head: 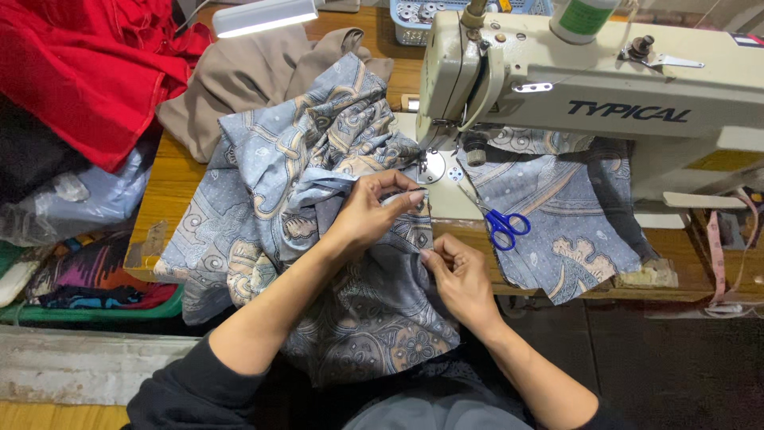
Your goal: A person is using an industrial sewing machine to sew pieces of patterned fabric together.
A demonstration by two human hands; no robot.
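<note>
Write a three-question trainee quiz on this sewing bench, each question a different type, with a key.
1. True or false: the blue-handled scissors lie on the wooden table's left end, beside the red cloth.
2. Multiple choice: the left hand pinches what? A) tan folded cloth B) grey-blue paisley-patterned fabric C) pink measuring tape
3. Short answer: where is the right hand relative to the cream sewing machine's needle area?

Key
1. False; they lie on the fabric right of the needle.
2. B
3. Nearer the person, in front of it, gripping the same fabric's edge.
</note>
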